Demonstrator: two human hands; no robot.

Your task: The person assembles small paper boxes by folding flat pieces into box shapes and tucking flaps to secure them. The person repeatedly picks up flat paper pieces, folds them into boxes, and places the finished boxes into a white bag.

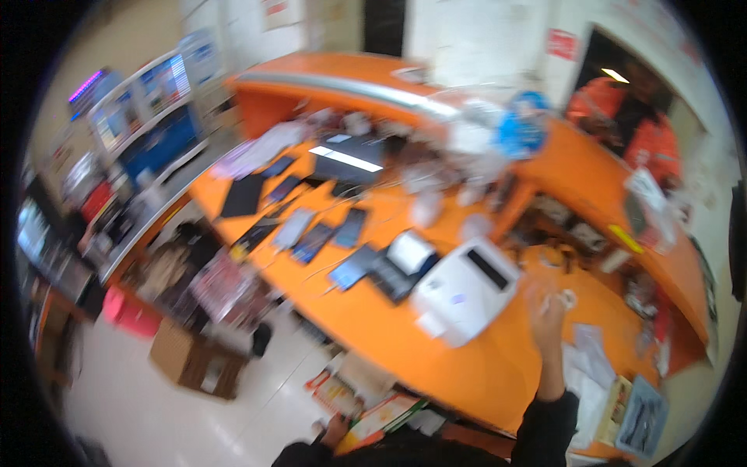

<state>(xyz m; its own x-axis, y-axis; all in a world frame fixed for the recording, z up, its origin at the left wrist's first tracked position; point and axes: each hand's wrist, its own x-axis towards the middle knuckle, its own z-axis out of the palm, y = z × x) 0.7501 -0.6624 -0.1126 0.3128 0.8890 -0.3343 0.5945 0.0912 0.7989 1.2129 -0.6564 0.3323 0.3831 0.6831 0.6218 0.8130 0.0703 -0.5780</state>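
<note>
Over the orange counter (475,373), my right hand (548,313) reaches forward, smeared by motion. It is just right of a white label printer (465,292) and beside a small white ring (569,299) that looks like a tape roll. Whether its fingers hold anything is not visible. Low in the view, my left hand (336,430) is closed next to a colourful printed flat package (385,416). What it grips, if anything, is too blurred to make out.
Several phones (315,241) and a black box (348,159) lie on the counter. A blue tray (643,416) sits at the near right. Below are a cardboard box (198,359) and a pink bin (131,311). A person in orange (654,148) is at the far right.
</note>
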